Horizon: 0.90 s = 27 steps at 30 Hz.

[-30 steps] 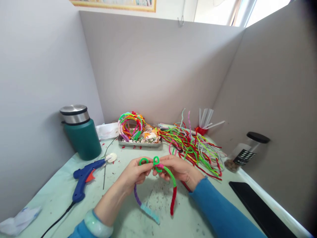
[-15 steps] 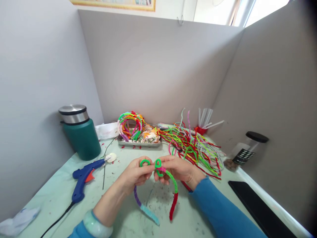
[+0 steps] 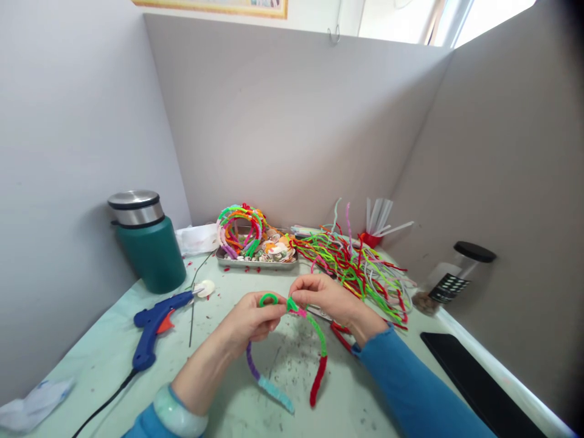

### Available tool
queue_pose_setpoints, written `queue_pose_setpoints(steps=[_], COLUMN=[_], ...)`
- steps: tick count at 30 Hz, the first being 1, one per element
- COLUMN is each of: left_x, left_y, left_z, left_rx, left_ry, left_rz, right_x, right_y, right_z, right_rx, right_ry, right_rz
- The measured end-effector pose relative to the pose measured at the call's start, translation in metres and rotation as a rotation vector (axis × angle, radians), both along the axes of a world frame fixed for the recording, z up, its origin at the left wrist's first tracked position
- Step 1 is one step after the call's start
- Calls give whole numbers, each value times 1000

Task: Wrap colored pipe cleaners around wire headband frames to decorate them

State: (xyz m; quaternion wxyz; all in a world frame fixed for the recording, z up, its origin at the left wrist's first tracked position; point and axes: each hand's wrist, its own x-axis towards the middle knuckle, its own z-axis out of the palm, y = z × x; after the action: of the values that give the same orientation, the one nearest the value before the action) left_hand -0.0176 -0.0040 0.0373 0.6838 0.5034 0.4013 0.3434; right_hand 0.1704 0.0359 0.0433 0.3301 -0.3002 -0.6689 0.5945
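Note:
My left hand (image 3: 260, 316) pinches the top of a headband wrapped in coloured pipe cleaner (image 3: 318, 334). Its ends hang down, purple and light blue on one side, green and red on the other. A green pipe cleaner (image 3: 268, 298) is curled into a loop above my left fingers, with a second bent green part by my right fingertips. My right hand (image 3: 322, 295) is closed at that second part, thumb and finger pinching it. Red-handled scissors (image 3: 340, 334) lie on the table under my right wrist, partly hidden by it.
A blue glue gun (image 3: 152, 325) lies at left before a green flask (image 3: 150, 249). Behind stands a metal tray (image 3: 255, 265) with finished bands and small pieces. Loose pipe cleaners (image 3: 351, 261), a red cup of white sticks (image 3: 371, 240) and a jar (image 3: 449, 280) are at right.
My right hand has risen from beside the band to above it, uncovering more of the scissors. The right green loop now looks flattened and folded. My left hand has stayed nearly in place.

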Motion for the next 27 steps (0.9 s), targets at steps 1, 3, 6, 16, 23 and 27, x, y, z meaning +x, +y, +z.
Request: queue_pose_setpoints(steps=[1, 3, 6, 16, 23, 27], left_x=[0, 0, 1, 0, 1, 5], left_y=[0, -1, -1, 1, 2, 3], left_z=[0, -1, -1, -2, -5, -7], left_rx=[1, 9, 26, -13, 24, 22], left_ry=[7, 7, -6, -49, -19, 40], left_rz=[1, -4, -21, 4, 35, 117], right_x=[0, -1, -2, -1, -1, 2], right_y=[-1, -2, -4, -9, -5, -8], right_z=[2, 4, 6, 13, 9, 19], right_rx=[25, 80, 152, 316, 326, 421], right_ry=[-11, -24, -61, -201, -257, -323], right_rz=[3, 3, 8, -27, -16, -102])
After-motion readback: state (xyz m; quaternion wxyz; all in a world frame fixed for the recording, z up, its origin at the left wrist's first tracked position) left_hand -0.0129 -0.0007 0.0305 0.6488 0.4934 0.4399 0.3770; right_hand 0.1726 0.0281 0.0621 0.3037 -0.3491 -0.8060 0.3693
